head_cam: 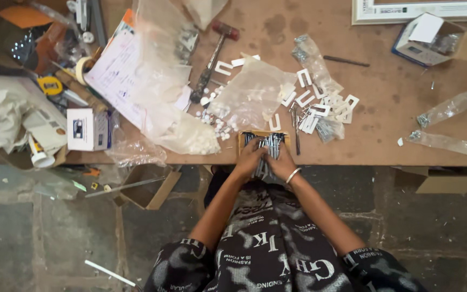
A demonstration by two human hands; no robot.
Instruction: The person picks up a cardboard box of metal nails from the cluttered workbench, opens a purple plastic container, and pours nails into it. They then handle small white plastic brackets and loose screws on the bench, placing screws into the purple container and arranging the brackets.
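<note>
A small open cardboard box (242, 138) full of long metal screws (268, 143) sits at the near edge of the wooden table (385, 108). My left hand (247, 161) and my right hand (283, 165) meet just below the box, both closed around a bundle of the screws (262, 168). A metal bangle circles my right wrist. White plastic brackets (320, 105) lie scattered just beyond the box, to its right.
A hammer (212, 59) lies up the table behind clear plastic bags (249, 97) and white plugs (214, 123). A small white box (86, 130), tape measure (49, 85) and clutter fill the left. Bagged screws (441, 141) and an open carton (433, 40) sit right.
</note>
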